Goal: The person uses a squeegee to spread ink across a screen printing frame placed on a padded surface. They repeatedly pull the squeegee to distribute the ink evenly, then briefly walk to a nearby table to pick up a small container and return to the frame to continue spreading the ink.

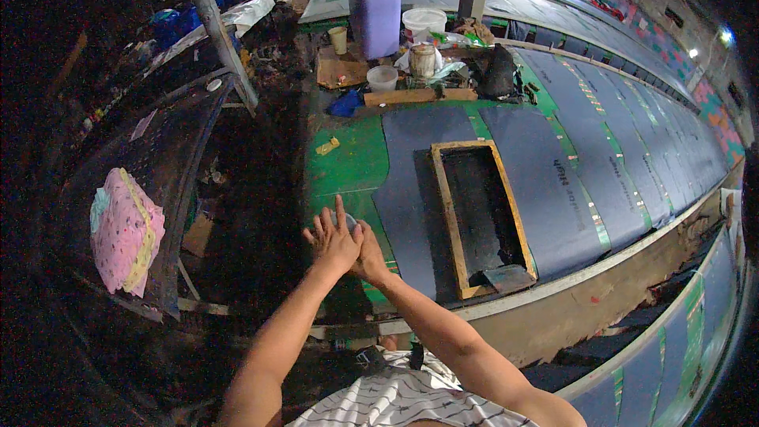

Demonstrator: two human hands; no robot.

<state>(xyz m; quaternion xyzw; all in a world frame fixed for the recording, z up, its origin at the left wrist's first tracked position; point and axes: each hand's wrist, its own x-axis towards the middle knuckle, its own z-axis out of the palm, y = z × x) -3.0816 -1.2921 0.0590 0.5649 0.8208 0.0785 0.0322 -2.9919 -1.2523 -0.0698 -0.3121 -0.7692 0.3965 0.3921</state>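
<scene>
My left hand (335, 242) lies over the green table surface (341, 178) with its fingers spread apart. Against it, on the right side, is my right hand (369, 256), its fingers curled and partly hidden behind the left. A small greyish rounded thing (351, 222) shows between the hands; its kind cannot be made out. Right of the hands, a wooden-framed printing screen (445, 204) lies on dark fabric panels (411, 190). Its inside is smeared black, and a dark squeegee-like blade (507, 278) rests at its near end.
Beyond the hands stand a purple jerrycan (381, 17), a white bucket (424, 20), a stained can (422, 61), a white tub (382, 77) and a yellowish cup (338, 39). More dark panels (565, 182) continue rightward. On a dark side table at left sits pink cloth (126, 233).
</scene>
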